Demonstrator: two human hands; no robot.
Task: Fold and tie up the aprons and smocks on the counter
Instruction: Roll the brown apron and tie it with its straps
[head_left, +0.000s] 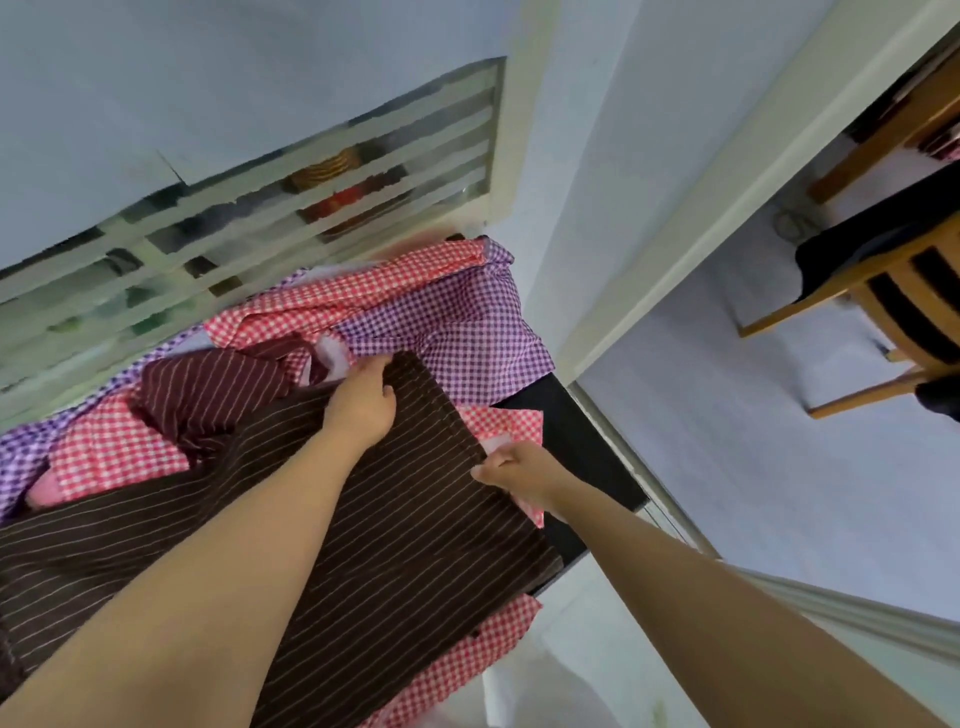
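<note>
Lying on the worktop (576, 441) over gingham aprons (457, 322), the brown striped apron (405, 519) was pinched at its far edge by the left hand (363, 402), at its right edge by the right hand (514, 470); bare worktop lay alongside.

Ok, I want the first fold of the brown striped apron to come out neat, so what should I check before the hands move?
1. Grip of the left hand on the far edge of the brown striped apron: ok, fingers curled over the cloth.
2. Grip of the right hand on the apron's right edge: ok, it pinches the edge.
3. Apron spread flat: not ok, striped cloth is bunched to the left of the left hand.
4. Only this apron gets lifted: not ok, the red checked apron and the purple checked apron lie under and around it.
5. Ties found and free: cannot tell, none is in view.
</note>
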